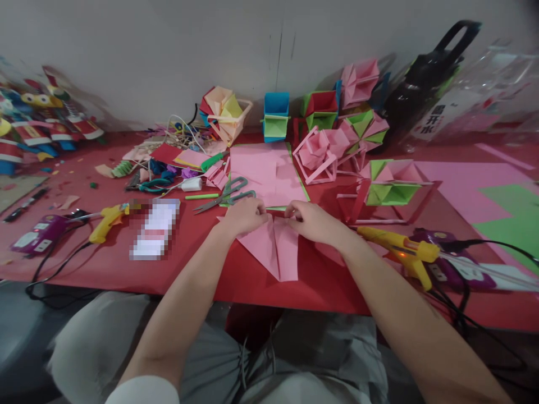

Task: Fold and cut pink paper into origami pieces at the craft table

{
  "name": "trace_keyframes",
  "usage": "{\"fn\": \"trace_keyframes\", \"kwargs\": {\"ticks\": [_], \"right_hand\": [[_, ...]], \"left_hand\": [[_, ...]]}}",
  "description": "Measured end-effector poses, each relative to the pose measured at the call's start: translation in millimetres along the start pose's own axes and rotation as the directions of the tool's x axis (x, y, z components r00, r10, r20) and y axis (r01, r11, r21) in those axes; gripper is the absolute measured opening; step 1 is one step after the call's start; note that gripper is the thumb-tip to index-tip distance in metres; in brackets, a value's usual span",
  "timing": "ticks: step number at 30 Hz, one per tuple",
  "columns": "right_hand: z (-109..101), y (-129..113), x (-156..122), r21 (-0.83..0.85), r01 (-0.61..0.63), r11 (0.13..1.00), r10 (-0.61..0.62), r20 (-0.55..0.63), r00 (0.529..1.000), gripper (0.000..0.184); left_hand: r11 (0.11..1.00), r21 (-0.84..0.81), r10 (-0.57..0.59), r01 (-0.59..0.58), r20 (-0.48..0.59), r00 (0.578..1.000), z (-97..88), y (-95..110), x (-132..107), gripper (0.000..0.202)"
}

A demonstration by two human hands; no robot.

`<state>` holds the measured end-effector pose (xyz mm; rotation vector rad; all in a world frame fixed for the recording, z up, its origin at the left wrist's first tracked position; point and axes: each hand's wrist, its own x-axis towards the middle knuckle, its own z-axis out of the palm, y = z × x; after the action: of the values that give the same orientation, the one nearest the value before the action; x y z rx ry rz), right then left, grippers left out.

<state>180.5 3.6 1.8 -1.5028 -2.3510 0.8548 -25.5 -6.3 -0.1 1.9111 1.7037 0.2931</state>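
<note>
A partly folded sheet of pink paper (pixel 283 252) lies on the red table in front of me, its lower end pointed and a crease running down its middle. My left hand (pixel 248 215) grips its upper left edge with curled fingers. On the upper right edge, my right hand (pixel 309 220) pinches the same paper. Both hands are close together, with a small gap between them. Just behind them rests a stack of pink and green sheets (pixel 261 168). Grey-handled scissors (pixel 227 196) lie open beside my left hand.
Yellow glue guns lie at left (pixel 108 223) and right (pixel 400 249), their cords hanging over the front edge. A phone (pixel 155 230) lies left. Folded paper models (pixel 315 154) stand behind, near a black bottle (pixel 421 95). Craft scraps (pixel 168 157) clutter the back left.
</note>
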Motion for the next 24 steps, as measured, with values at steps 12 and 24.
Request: {"fn": "trace_keyframes", "kwargs": {"ticks": [12,24], "right_hand": [[-8,5,-2,0.422,0.009,0.906,-0.099,0.190,0.977,0.021],[-6,-6,0,0.213,0.246,0.945,-0.216,-0.157,0.964,0.021]], "left_hand": [[0.987,-0.072,0.144,-0.142,0.019,0.989,-2.2,-10,2,0.013],[0.961,-0.115,0.232,-0.251,-0.153,0.960,-12.0,-20,2,0.014]]}}
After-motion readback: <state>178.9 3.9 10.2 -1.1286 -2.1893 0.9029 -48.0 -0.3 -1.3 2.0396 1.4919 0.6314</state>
